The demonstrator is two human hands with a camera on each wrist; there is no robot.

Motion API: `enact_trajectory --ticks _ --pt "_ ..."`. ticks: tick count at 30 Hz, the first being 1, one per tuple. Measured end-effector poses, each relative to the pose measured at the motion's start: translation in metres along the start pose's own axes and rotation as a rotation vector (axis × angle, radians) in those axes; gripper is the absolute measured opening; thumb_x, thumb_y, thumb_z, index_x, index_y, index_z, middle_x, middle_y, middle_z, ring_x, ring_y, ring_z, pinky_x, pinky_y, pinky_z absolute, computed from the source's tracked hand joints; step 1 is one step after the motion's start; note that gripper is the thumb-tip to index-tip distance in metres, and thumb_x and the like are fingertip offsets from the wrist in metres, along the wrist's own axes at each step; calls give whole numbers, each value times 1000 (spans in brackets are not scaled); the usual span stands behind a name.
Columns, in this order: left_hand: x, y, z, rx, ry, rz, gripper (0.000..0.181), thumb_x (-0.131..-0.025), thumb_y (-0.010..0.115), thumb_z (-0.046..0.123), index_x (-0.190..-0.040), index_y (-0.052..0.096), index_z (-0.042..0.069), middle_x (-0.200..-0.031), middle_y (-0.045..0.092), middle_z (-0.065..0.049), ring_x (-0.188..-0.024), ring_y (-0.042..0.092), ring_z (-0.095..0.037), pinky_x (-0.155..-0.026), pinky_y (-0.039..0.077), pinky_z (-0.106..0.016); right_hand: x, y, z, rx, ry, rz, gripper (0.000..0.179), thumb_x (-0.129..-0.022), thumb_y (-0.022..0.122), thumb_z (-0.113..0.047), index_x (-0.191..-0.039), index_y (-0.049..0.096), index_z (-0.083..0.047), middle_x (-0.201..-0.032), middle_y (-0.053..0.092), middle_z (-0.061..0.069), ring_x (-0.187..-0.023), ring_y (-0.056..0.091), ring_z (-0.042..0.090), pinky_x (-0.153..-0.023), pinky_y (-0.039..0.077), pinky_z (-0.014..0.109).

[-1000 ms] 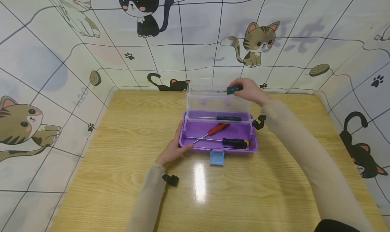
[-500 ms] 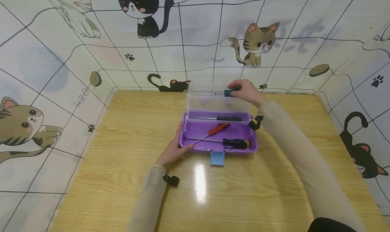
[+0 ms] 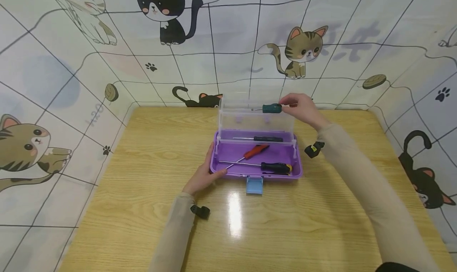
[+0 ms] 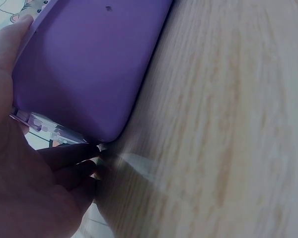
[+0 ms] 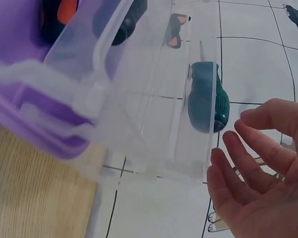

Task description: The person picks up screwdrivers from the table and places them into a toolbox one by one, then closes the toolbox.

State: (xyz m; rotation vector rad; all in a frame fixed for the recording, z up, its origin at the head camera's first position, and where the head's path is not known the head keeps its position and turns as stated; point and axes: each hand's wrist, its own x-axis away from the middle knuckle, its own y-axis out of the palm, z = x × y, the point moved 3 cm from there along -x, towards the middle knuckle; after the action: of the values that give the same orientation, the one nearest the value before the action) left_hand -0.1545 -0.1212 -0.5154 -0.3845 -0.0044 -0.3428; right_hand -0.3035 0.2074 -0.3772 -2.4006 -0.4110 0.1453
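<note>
A purple toolbox (image 3: 235, 149) with raised clear tiers stands on the wooden table. My left hand (image 3: 200, 179) holds its left end, thumb on the front rim and fingers round the side; the left wrist view shows the toolbox wall (image 4: 89, 64) between them. A screwdriver with a green handle (image 3: 272, 108) lies in the top clear tray (image 5: 201, 148). Just right of that handle is my right hand (image 3: 301, 107), fingers loosely bent and apart from it, holding nothing. Lower down are a black-handled screwdriver (image 3: 267, 139), a red-handled screwdriver (image 3: 256, 151) and a black-and-yellow screwdriver (image 3: 276, 167).
A blue latch (image 3: 254, 185) hangs down at the toolbox's front. Behind and beside the wooden table (image 3: 160, 145) rises a white backdrop (image 3: 232, 33) printed with cats and a grid. The table extends on both sides of the box.
My right hand set the green-handled screwdriver into the top tray, let go of it and drew back to the right. The left hand has stayed on the toolbox.
</note>
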Motion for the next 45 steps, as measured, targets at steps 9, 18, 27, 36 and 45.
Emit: enact_trajectory --ticks 9,18,27,36,45 --pt "1 0 0 -17 -9 2 103 -89 72 29 -155 -7 35 -159 14 -12 -136 32 -39 -111 24 -50 17 -14 -1 56 -28 -6 26 -94 58 -6 -116 61 6 -120 59 25 -111 54 38 -96 43 50" --pt "1 -1 0 -17 -18 2 103 -88 71 34 -155 -8 34 -160 11 -10 -137 29 -39 -111 23 -51 30 -16 -5 97 -48 -27 23 -94 59 -6 -114 61 5 -115 60 25 -106 55 36 -97 42 51" --pt "0 -1 0 -7 5 -9 102 -90 70 31 -155 -8 34 -160 10 -7 -137 29 -38 -111 23 -50 48 -18 -5 95 -56 -39 22 -94 60 -6 -112 63 6 -113 62 22 -103 56 32 -94 44 49" --pt "-1 -1 -1 8 4 -16 102 -89 71 32 -154 -8 36 -160 8 -6 -139 27 -35 -112 21 -48 62 -18 -1 130 -112 -9 19 -92 61 -1 -108 65 6 -109 64 21 -98 59 33 -88 47 51" --pt "-1 -1 -2 -2 -8 -16 102 -90 70 33 -154 -9 35 -160 8 -8 -139 26 -36 -112 21 -48 75 -23 5 133 -139 1 18 -91 63 -1 -108 66 6 -105 66 19 -95 60 34 -85 49 53"
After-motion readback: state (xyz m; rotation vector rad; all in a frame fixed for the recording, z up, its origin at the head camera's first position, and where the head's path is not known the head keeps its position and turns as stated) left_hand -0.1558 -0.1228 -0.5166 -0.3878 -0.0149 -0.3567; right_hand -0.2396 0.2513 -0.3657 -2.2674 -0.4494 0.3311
